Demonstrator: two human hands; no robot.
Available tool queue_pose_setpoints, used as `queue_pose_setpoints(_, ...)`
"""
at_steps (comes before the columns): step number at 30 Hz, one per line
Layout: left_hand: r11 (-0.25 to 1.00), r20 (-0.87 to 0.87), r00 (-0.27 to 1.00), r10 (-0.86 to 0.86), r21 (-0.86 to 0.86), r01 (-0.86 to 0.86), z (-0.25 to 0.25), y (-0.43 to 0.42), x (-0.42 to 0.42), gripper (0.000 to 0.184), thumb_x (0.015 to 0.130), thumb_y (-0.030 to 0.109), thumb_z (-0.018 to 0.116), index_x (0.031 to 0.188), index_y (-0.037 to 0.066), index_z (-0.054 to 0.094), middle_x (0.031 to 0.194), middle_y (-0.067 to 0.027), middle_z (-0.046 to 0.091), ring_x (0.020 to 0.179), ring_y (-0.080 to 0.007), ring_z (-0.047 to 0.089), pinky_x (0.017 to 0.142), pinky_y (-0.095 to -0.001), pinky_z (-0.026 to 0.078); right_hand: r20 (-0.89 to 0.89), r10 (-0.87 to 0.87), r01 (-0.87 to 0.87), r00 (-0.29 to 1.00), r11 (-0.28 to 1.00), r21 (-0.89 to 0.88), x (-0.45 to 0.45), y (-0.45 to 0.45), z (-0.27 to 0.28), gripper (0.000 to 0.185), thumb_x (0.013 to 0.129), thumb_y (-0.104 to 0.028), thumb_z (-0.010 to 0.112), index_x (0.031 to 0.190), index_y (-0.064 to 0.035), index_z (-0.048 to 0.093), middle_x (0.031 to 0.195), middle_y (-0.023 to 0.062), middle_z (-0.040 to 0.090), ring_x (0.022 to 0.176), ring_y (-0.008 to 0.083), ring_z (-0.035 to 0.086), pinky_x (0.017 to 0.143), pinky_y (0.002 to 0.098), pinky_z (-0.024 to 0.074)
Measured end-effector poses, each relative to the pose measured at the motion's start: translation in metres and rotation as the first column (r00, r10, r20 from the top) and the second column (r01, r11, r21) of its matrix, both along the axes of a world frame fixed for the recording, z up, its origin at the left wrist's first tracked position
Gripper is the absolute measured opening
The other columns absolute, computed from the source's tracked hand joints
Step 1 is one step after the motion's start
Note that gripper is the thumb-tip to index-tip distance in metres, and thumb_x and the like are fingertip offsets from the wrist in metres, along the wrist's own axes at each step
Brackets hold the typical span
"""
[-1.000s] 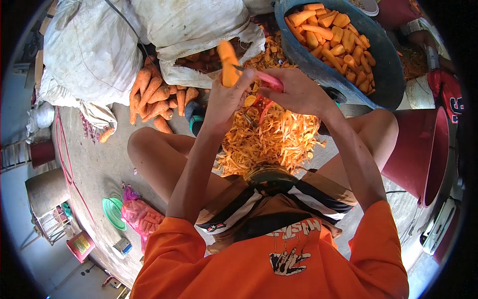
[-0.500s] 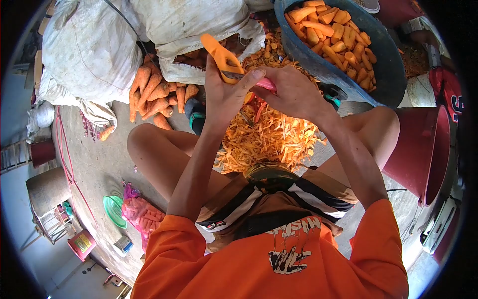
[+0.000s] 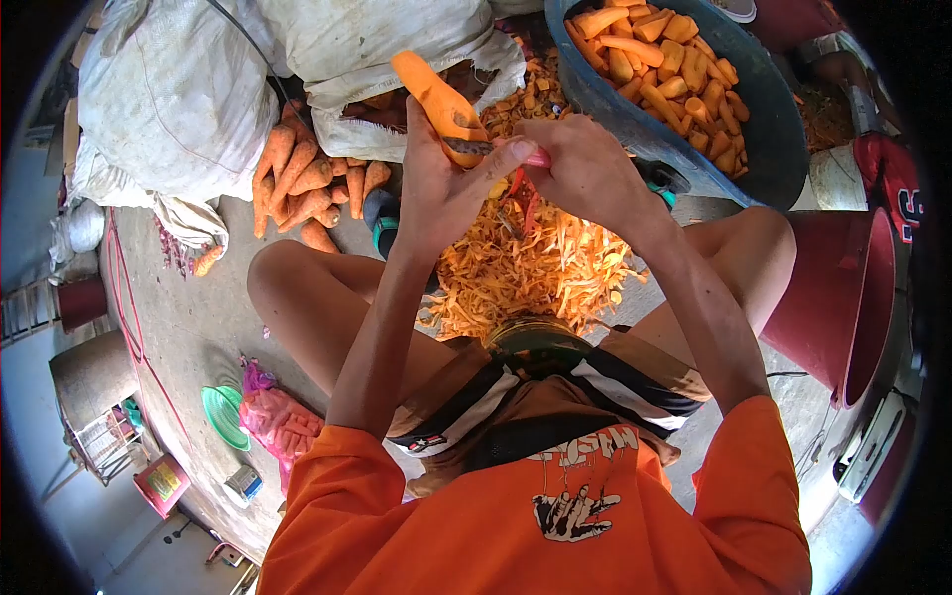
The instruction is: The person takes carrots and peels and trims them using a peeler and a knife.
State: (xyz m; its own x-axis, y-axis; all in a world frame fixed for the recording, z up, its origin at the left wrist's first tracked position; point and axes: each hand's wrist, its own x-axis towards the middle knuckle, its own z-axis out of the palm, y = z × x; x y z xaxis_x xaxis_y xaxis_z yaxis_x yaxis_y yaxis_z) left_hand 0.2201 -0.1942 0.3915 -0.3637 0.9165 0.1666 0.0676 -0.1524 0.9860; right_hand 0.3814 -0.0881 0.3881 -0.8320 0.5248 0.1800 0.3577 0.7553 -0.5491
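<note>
My left hand [image 3: 436, 193] is closed around a thick peeled carrot [image 3: 431, 91], its long end pointing up and away. In my right hand [image 3: 587, 171] is a peeler, whose pink handle [image 3: 538, 158] shows between the fingers. The peeler's metal blade [image 3: 469, 146] lies at the near end of the carrot, beside my left thumb. Whether it is cutting cannot be told. Below both hands spreads a heap of orange carrot peelings [image 3: 535, 273] on the floor between my legs.
A blue tub [image 3: 778, 159] of peeled carrots [image 3: 684, 84] stands at upper right. Unpeeled carrots [image 3: 297, 178] lie by white sacks [image 3: 174, 94] at upper left. A maroon bin [image 3: 818, 297] is at right. A pink bag [image 3: 283, 426] and green plate [image 3: 226, 415] sit at lower left.
The carrot has shifted slightly up and to the left with my left hand. My right hand and the peeler have moved a little, staying close to the carrot's near end.
</note>
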Motion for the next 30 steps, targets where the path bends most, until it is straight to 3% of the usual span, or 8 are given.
queue_pose_setpoints(3,1.0,-0.024,1.0,-0.001,0.02,0.001,-0.003,0.001,-0.001,0.06,0.092,0.021,0.083,0.126,0.001,0.038,0.095,-0.0019,0.054,0.086,-0.0085,0.06,0.073,-0.0244,0.053,-0.044,-0.018,0.02,0.999,0.999,0.036,-0.003,-0.001,-0.003,0.017,0.079,-0.011,0.074,0.093,-0.0021,0.071,0.082,0.0198,0.07,0.082,0.0432,0.068,0.076,0.0521,0.0547)
queue_pose_setpoints(12,0.995,-0.099,0.991,0.094,0.048,-0.09,-0.005,0.002,0.002,0.055,0.096,0.022,0.079,0.127,-0.002,0.041,0.092,-0.0022,0.054,0.081,-0.0077,0.054,0.072,-0.0233,0.049,0.089,-0.036,0.035,0.995,0.999,0.017,-0.005,0.0,0.001,0.019,0.083,-0.015,0.074,0.097,-0.0014,0.073,0.084,0.0199,0.071,0.084,0.0415,0.069,0.077,0.0518,0.0547)
queue_pose_setpoints(15,0.995,-0.043,0.996,0.085,0.056,-0.082,-0.008,0.004,0.002,0.054,0.096,0.021,0.079,0.127,-0.002,0.042,0.092,-0.0023,0.054,0.08,-0.008,0.054,0.072,-0.0234,0.048,0.077,-0.041,0.04,0.996,0.999,0.007,-0.005,-0.001,0.001,0.021,0.083,-0.017,0.074,0.095,-0.0004,0.073,0.083,0.0206,0.071,0.083,0.0415,0.069,0.077,0.0521,0.0547)
queue_pose_setpoints(22,0.994,-0.135,0.985,0.111,0.013,-0.11,-0.018,0.006,-0.003,0.055,0.094,0.027,0.081,0.124,-0.001,0.044,0.093,-0.0027,0.055,0.08,-0.0093,0.054,0.072,-0.0256,0.049,0.045,-0.049,0.052,0.998,0.998,-0.046,-0.009,0.004,-0.004,0.027,0.089,-0.026,0.072,0.09,0.0006,0.072,0.079,0.0223,0.07,0.078,0.0433,0.068,0.073,0.0524,0.0536)
queue_pose_setpoints(24,0.998,-0.102,0.993,0.066,-0.006,-0.067,-0.019,0.008,-0.009,0.056,0.093,0.029,0.082,0.123,-0.001,0.045,0.093,-0.0029,0.055,0.08,-0.0097,0.054,0.072,-0.0261,0.049,0.133,0.077,-0.031,0.988,0.948,-0.317,-0.008,0.008,0.0,0.042,0.093,-0.039,0.071,0.084,0.0011,0.07,0.07,0.0177,0.066,0.066,0.0378,0.065,0.064,0.0482,0.0496)
queue_pose_setpoints(25,0.999,-0.067,0.997,0.032,-0.027,-0.034,-0.018,0.009,-0.011,0.058,0.092,0.03,0.083,0.122,0.0,0.045,0.093,-0.0028,0.055,0.081,-0.0099,0.055,0.072,-0.0261,0.049,0.133,0.078,-0.032,0.988,0.947,-0.318,-0.007,0.009,0.003,0.042,0.093,-0.039,0.071,0.084,0.0011,0.07,0.07,0.0177,0.066,0.066,0.0378,0.065,0.064,0.0482,0.0496)
queue_pose_setpoints(27,0.999,-0.034,0.999,-0.001,-0.046,-0.001,-0.018,0.01,-0.014,0.059,0.09,0.031,0.085,0.121,0.0,0.045,0.092,-0.0028,0.055,0.081,-0.0102,0.055,0.073,-0.0261,0.049,0.221,0.189,-0.032,0.957,0.824,-0.566,-0.004,0.011,0.013,0.056,0.093,-0.054,0.071,0.078,0.0,0.066,0.061,0.0083,0.057,0.056,0.0258,0.055,0.058,0.0426,0.0428)
queue_pose_setpoints(30,0.999,-0.177,0.984,0.024,-0.033,-0.03,-0.024,0.009,-0.016,0.061,0.088,0.034,0.087,0.12,0.002,0.046,0.093,-0.0021,0.054,0.083,-0.0107,0.055,0.075,-0.0261,0.049,0.265,0.222,0.005,0.938,0.757,-0.653,0.001,0.012,0.02,0.061,0.092,-0.061,0.071,0.074,-0.0025,0.064,0.059,0.0017,0.051,0.055,0.0168,0.047,0.054,0.0378,0.0384)
